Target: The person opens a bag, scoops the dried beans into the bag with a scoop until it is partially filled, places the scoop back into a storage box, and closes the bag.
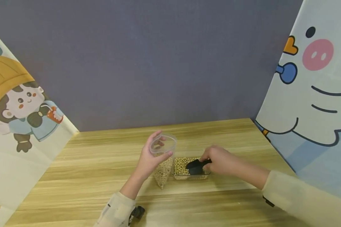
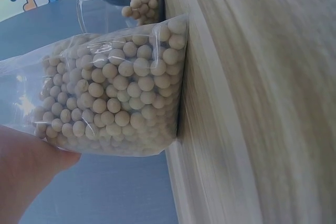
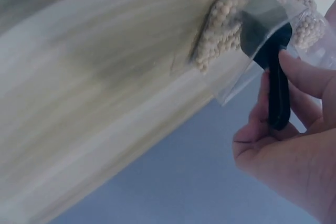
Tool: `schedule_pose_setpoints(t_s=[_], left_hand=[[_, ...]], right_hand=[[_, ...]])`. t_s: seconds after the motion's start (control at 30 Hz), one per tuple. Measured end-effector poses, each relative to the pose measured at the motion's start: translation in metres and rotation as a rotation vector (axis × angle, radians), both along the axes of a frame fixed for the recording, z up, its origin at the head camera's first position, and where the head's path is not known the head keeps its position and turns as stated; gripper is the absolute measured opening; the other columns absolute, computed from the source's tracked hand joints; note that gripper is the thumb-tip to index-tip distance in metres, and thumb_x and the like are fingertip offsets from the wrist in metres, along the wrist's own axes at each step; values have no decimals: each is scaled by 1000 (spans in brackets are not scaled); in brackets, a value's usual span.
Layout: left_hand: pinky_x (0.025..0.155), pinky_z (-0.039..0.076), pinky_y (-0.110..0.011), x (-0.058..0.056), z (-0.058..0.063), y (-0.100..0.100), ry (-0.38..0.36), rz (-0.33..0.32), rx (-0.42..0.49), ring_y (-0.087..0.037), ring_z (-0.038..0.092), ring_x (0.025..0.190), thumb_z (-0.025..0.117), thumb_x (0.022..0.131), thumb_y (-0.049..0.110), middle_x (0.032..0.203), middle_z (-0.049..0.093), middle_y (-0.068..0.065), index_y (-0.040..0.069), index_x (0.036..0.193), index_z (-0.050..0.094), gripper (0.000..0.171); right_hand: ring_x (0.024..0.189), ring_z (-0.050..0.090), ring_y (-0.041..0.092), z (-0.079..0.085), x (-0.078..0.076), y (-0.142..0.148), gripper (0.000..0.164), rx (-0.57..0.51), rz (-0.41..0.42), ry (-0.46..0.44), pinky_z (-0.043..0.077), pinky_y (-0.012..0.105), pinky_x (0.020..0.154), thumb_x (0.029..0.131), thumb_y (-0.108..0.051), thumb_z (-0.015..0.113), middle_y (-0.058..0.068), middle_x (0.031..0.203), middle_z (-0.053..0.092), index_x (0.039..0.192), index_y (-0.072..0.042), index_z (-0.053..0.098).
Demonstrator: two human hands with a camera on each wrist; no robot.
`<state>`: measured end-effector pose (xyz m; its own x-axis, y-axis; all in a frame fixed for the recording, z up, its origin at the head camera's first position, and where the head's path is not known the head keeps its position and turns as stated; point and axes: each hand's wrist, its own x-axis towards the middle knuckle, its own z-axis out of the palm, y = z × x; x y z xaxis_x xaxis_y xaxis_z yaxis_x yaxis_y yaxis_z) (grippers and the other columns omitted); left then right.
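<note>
Upright on the wooden table stands a clear plastic bag [image 1: 163, 171], partly filled with round beige beans [image 2: 121, 82]. My left hand [image 1: 150, 157] grips it near the top, fingers and thumb around its open mouth. To its right is a clear rectangular container [image 1: 191, 178] holding more of the same beans [image 1: 180, 164]. My right hand [image 1: 220, 160] holds a small black scoop [image 1: 195, 164] by its handle, thumb along it in the right wrist view. The scoop's blade is down in the container, among the beans.
The wooden table [image 1: 82, 176] runs back to a grey panel [image 1: 164, 63]. White panels with cartoon pictures flank it on the left [image 1: 5, 151] and right [image 1: 278, 110]. A small dark device [image 1: 137, 212] sits at my left wrist.
</note>
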<state>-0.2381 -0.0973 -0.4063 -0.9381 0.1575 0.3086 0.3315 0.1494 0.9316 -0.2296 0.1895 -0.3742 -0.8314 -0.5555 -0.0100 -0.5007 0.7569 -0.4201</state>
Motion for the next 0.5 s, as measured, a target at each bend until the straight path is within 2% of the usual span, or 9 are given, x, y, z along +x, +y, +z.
schedule_pose_setpoints(t_s=[0.1, 0.2, 0.33, 0.43, 0.5], left_hand=[[120, 43, -62, 0, 0, 0, 2, 5, -1, -39, 55, 126, 84, 84, 3, 141, 56, -27, 12, 160, 42, 87], [120, 44, -62, 0, 0, 0, 6, 8, -10, -40, 55, 126, 84, 84, 3, 142, 56, -26, 13, 160, 41, 87], [120, 44, -61, -1, 0, 0, 13, 7, -16, -39, 56, 126, 83, 85, 4, 142, 57, -25, 12, 160, 42, 86], [120, 44, -61, -1, 0, 0, 12, 9, -13, -38, 56, 125, 83, 85, 3, 141, 58, -23, 12, 159, 42, 85], [120, 44, -61, -2, 0, 0, 10, 7, -10, -38, 56, 125, 83, 85, 3, 141, 58, -23, 13, 159, 42, 86]], right_hand=[[112, 68, 34, -2, 1, -1, 25, -9, 1, 31, 59, 53, 97, 89, -12, 84, 3, 110, 77, 114, -10, 82], [105, 69, 29, 2, 0, 3, 26, 23, -18, 126, 59, 52, 91, 88, -12, 85, 0, 107, 76, 114, -12, 83], [102, 67, 27, 11, -3, 7, 25, 120, -60, 245, 56, 53, 88, 88, -13, 85, 0, 105, 74, 113, -14, 83], [102, 65, 28, 12, -5, 6, 23, 216, -57, 323, 53, 53, 86, 88, -16, 86, 1, 105, 73, 111, -16, 83], [100, 63, 26, 10, -5, 4, 22, 252, -48, 356, 50, 49, 83, 87, -16, 87, 1, 103, 73, 109, -17, 84]])
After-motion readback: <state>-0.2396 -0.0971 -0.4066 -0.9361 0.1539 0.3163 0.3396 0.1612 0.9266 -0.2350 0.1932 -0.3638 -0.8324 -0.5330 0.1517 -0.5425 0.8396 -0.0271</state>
